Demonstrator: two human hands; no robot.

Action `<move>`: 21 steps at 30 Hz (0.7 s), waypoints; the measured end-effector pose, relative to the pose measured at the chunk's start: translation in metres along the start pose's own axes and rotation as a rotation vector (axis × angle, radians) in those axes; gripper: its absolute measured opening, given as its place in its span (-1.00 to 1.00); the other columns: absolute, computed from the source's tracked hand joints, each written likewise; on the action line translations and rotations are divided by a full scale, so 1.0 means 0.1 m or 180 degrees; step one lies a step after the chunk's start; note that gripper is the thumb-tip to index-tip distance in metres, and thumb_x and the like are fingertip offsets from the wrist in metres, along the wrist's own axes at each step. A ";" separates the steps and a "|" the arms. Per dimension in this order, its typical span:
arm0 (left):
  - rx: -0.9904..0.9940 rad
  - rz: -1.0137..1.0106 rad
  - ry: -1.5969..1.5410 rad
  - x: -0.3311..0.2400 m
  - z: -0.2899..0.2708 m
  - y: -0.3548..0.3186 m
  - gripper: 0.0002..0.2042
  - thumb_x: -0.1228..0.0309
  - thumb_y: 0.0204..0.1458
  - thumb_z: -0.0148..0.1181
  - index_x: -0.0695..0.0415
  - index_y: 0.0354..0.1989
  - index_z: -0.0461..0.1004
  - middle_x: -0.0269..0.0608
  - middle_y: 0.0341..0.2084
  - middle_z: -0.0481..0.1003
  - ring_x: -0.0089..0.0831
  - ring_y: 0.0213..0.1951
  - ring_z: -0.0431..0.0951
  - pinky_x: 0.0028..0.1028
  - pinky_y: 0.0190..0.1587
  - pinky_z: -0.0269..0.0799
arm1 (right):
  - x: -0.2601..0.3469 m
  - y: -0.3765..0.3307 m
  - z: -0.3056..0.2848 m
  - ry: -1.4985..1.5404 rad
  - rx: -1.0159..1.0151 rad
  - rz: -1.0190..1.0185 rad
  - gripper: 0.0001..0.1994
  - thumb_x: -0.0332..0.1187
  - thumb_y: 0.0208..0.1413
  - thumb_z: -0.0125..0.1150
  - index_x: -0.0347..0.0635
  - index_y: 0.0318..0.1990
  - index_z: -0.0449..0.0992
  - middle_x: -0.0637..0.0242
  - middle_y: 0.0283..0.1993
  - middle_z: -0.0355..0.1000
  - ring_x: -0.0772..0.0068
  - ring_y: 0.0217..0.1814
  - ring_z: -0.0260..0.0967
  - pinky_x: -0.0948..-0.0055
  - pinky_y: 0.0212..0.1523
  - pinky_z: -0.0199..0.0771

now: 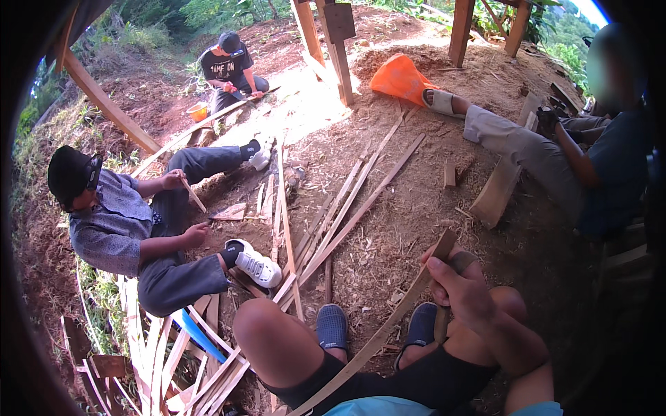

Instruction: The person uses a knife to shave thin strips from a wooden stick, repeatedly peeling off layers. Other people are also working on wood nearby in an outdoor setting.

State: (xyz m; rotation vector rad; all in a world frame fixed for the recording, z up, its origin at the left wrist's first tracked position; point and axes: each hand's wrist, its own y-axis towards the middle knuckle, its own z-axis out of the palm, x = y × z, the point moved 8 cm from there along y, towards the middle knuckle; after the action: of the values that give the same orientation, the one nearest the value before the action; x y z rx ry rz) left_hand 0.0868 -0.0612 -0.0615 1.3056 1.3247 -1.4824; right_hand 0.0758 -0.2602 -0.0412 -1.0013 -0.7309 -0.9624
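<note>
My right hand (459,286) is raised over my right knee, its fingers closed around the upper part of a long thin wooden strip (388,329). The strip slants down to the left across my lap and runs out at the lower edge. A brownish patch shows by my knuckles; what it is, I cannot make out. Below the hand, a short brown piece (441,324) stands beside my right slipper (420,326), partly hidden by my leg. My left hand is out of the picture.
Long wooden strips (361,180) lie across the dirt ahead, with more piled (163,347) at lower left around a blue object (198,333). A seated person (111,215) is at left, another (229,69) farther back, a third (603,166) at right by a plank (498,193). An orange bag (401,78) lies near a post.
</note>
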 end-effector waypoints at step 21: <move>0.0066 0.0059 0.0138 -0.04 0.03 0.02 -0.77 0.28 -0.02 0.01 0.20 -0.41 0.46 -0.11 -0.49 0.45 -0.27 -0.38 0.49 -0.34 -0.33 0.38 | 0.05 0.06 0.15 -0.0792 0.0167 -0.0363 -0.84 -0.29 0.19 0.00 -0.18 -0.22 0.37 0.59 -0.57 0.18 0.83 -0.60 0.08 0.72 -0.63 0.07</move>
State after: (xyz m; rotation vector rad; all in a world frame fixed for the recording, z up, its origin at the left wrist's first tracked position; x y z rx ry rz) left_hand 0.0885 -0.0650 -0.0583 1.3667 1.3245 -1.4661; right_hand 0.0820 -0.2466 -0.0329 -1.0530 -1.0247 -0.9207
